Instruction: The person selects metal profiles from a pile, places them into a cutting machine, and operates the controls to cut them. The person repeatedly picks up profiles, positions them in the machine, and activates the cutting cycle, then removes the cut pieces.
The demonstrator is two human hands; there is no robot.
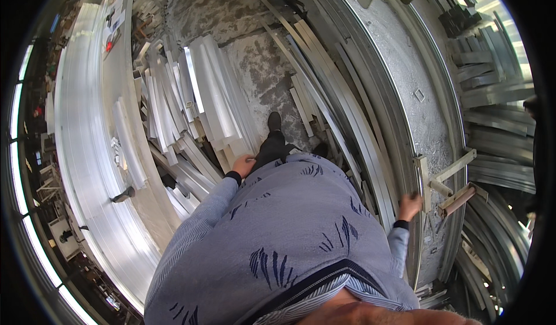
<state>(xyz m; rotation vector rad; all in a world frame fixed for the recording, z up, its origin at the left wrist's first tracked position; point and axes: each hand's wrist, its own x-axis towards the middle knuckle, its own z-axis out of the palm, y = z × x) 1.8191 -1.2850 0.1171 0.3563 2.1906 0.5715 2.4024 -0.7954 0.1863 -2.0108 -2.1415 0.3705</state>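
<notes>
- Left hand (pixel 244 165): one, lowered beside the thigh, fingers curled; no held item visible, though whether it pinches cloth cannot be told.
- Right hand (pixel 410 205): one, out to the side, fingers bent inward; contents hidden, contact with the adjacent post uncertain.
- Silver profiles (pixel 211 93): stack, ahead of the left hand, lower ends near it, laid lengthwise.
- Metal post (pixel 424 180): upright of a bracket, just beside the right hand; a pinkish roller (pixel 460 201) lies farther right.
- Long bars (pixel 347 110): row, between the right leg and the gritty surface (pixel 399 53), running forward.
- Condition of work, as judged: no length appears lifted; stacks lie at rest. Finished pieces cannot be told from those remaining.
- Shoe (pixel 274 121): dark, planted ahead, between the stack and the short pieces (pixel 302 105).
- Pale sheet-like lengths (pixel 87 122): long, far left, beyond the left-hand surface (pixel 153 203).
- Floor (pixel 266 58): stained, patchy grey, ahead of the shoe.
- Red item (pixel 109 46): small, far left, kind not legible.
- Racked lengths (pixel 495 87): grey, layered, far right.
</notes>
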